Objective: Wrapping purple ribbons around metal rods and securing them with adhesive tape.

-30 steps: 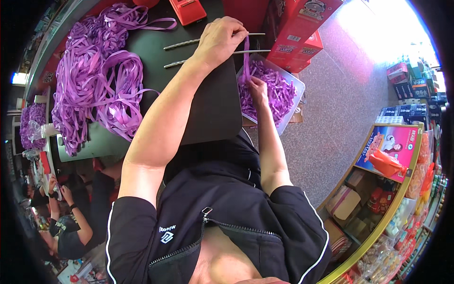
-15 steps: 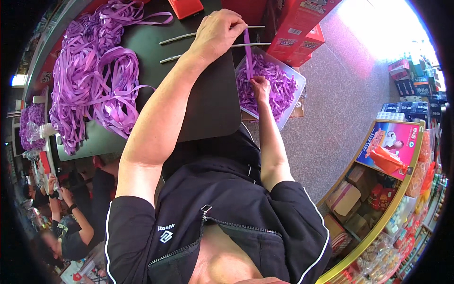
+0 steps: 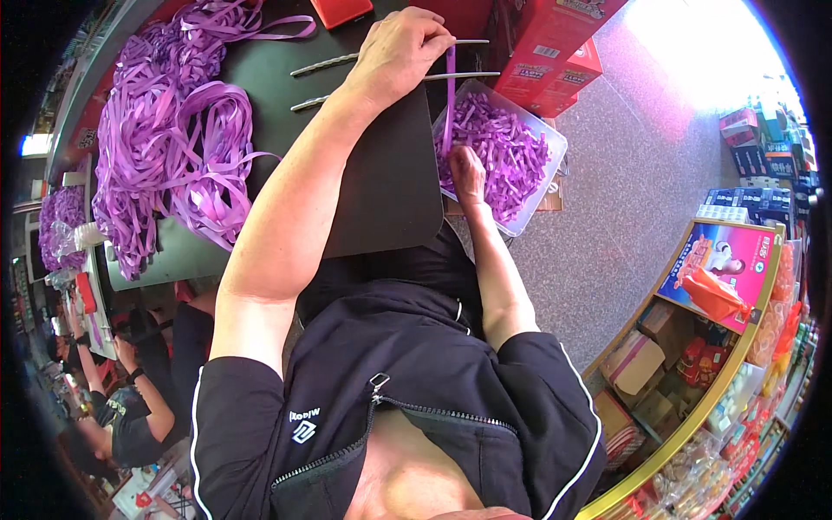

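A narrow purple ribbon (image 3: 450, 104) hangs taut between my two hands past the table's right edge. My left hand (image 3: 400, 54), palm down over the far right of the dark table, pinches its upper end. Nearer to me, over the plastic bin, the fingers of my right hand (image 3: 468, 176) are closed on the lower end. The clear bin (image 3: 555, 149) is heaped with short purple ribbon pieces (image 3: 511, 152). Two thin twisted metal rods (image 3: 309, 104) lie across the table, partly hidden under my left hand and wrist.
A large tangled heap of purple ribbon (image 3: 147, 156) covers the table's left side. A red box (image 3: 341, 10) sits at the far edge. Red cartons (image 3: 546, 74) stand beyond the bin, and a glass display counter (image 3: 745, 347) is at right. Another person (image 3: 130, 420) works at lower left.
My right hand has shifted slightly left and nearer to me, and the ribbon now hangs a little longer and narrower in view. My left hand stays almost in place.
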### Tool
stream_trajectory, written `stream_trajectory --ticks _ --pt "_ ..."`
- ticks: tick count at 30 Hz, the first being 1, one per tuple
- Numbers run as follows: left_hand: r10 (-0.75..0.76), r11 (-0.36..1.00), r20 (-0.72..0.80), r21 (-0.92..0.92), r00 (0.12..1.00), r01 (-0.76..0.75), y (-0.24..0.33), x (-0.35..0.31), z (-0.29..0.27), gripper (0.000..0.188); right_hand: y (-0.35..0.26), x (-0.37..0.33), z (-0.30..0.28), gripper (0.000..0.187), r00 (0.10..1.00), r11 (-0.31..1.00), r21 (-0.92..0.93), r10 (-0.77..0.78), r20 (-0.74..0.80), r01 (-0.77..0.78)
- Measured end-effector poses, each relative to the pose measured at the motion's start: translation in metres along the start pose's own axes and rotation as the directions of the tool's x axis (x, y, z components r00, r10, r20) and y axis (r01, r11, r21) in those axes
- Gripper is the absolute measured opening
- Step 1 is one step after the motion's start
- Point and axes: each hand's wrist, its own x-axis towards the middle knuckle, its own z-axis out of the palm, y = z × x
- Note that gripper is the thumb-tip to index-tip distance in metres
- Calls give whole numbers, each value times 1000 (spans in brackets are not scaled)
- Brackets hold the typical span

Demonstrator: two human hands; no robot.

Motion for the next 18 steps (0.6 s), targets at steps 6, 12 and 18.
stream_trajectory --ticks 6,12,18 --pt "-3 997 -5 72 1000 4 -2 2 1 32 -10 -26 -29 19 944 941 81 -328 -33 329" --pt "-24 994 -17 108 1000 26 -6 3 1 33 -30 -81 -73 14 987 962 265 -99 129 62" --pt "23 971 -56 237 998 -9 -18 6 7 28 -97 -109 -153 13 917 897 406 -299 266 175"
